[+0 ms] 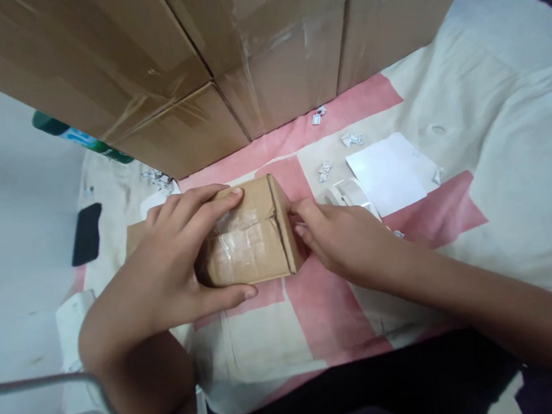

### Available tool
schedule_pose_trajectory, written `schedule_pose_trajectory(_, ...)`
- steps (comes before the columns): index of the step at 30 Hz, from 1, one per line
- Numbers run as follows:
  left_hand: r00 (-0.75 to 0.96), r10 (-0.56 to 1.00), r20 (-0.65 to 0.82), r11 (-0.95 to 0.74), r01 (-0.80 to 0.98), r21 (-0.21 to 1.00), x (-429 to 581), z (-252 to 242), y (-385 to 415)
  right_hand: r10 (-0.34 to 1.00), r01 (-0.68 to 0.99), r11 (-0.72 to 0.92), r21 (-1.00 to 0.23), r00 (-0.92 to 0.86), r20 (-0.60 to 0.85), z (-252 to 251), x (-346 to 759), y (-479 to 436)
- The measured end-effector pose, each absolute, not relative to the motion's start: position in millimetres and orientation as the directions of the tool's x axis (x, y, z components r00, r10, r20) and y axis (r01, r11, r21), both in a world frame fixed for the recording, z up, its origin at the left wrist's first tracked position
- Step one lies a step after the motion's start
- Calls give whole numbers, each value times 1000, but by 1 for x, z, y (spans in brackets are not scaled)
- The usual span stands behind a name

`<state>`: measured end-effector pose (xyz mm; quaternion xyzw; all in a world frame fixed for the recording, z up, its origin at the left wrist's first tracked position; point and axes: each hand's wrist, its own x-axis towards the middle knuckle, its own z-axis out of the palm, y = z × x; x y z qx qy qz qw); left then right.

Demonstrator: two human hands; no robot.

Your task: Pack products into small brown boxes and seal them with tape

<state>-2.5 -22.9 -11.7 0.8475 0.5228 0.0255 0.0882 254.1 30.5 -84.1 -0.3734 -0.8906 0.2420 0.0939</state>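
A small brown cardboard box [254,241] lies on a pink-and-cream cloth [324,319], its top flaps sealed with clear tape. My left hand [174,261] wraps over the box from the left, fingers along its top edge and thumb under its near edge. My right hand [341,237] presses against the box's right end, fingers curled and pinched at the side flap. What the right fingers pinch, if anything, is too small to make out.
Large taped cardboard cartons [205,65] stand close behind. A white sheet [389,174], a tape roll [347,194] and scattered paper scraps [324,170] lie right of the box. A black phone [86,234] rests at the left. A metal bar [54,384] crosses the lower left.
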Motion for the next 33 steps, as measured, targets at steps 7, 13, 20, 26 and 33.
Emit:
schedule_pose_trajectory(7, 442, 896, -53, -427, 887, 175, -1, -11, -23, 770, 553, 470, -688, -638, 13, -89, 254, 30)
schedule_pose_trajectory(13, 433, 899, -59, -418, 891, 179, -1, -11, -22, 653, 354, 597, -720, -736, 179, -86, 265, 36)
schedule_pose_trajectory(20, 427, 902, -67, -412, 896, 165, 1, -10, -23, 709, 483, 566, -668, -699, 95, -82, 269, 34)
schedule_pose_trajectory(26, 455, 890, -25, -444, 878, 178, -1, -14, -21, 744, 488, 530, -694, -660, 103, -85, 268, 36)
schedule_pose_trajectory(33, 462, 887, -30, -450, 876, 175, -1, -13, -22, 685, 335, 575, -747, -697, 215, -90, 264, 36)
